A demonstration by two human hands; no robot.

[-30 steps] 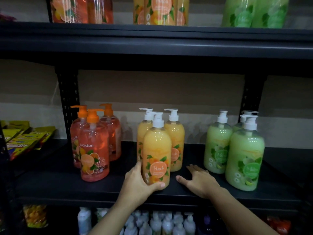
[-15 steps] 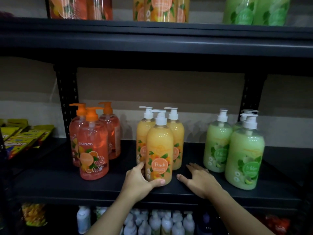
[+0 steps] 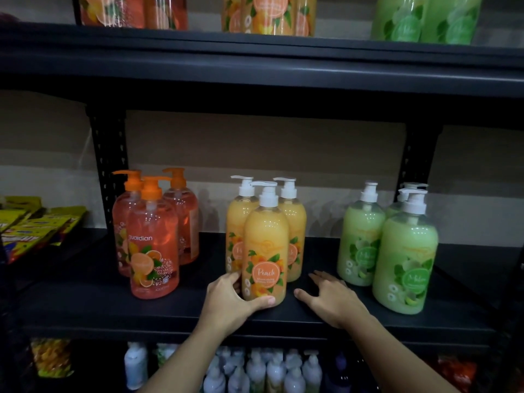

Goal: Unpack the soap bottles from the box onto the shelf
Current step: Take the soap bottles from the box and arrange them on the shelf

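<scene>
Left grip [image 3: 229,302] is clasping the base of the front Peach soap bottle [image 3: 265,245], upright on the black shelf [image 3: 99,304]; right grip [image 3: 334,300] is resting flat just beside it, fingers spread

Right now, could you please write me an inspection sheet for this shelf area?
Surface: black middle shelf, bottles standing upright on it.
Job's things: front peach bottle ahead of two more; three orange bottles left; three green bottles right; box not seen.
Clutter: yellow packets on the neighbouring shelf, far left.
Hands: left hand grips the front peach bottle low down; right hand rests flat on the shelf, holding nothing.
Cables: nothing seen.
Surroundings: upper shelf carries the same three colours; white-capped bottles below.
</scene>
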